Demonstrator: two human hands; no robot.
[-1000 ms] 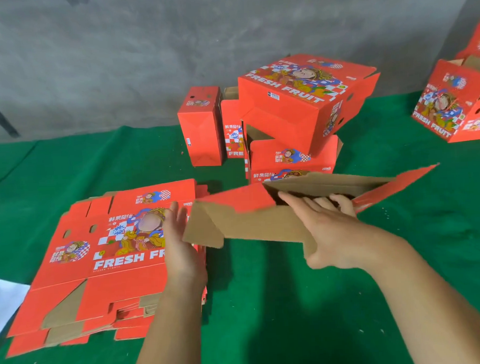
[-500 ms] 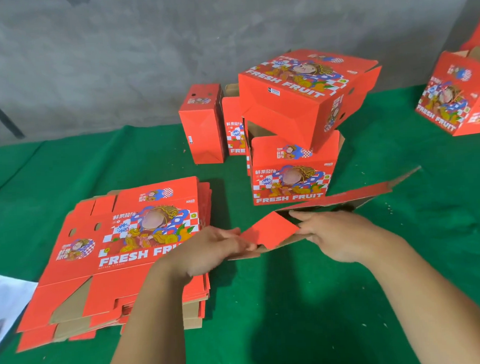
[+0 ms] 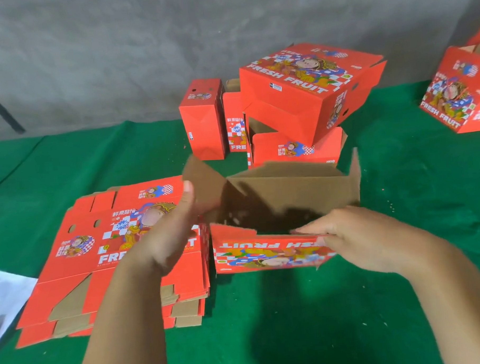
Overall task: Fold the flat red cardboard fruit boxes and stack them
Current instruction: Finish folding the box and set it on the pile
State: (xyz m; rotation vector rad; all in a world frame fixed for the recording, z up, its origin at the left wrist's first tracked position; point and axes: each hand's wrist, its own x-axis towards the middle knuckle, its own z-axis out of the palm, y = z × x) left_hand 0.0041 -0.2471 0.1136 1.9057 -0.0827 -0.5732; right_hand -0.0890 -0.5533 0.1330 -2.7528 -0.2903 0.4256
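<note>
Two hands opening a red fruit box [image 3: 266, 252] on green counter [image 3: 294, 317].
R hand [image 3: 354, 237] pinches near wall's top edge; L hand [image 3: 167, 234] flat, fingers straight, beside flap, above flat box stack [image 3: 85, 260].

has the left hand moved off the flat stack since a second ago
Yes. The left hand has lifted and shifted right, toward the open box, though it still overlaps the flat stack.
</note>
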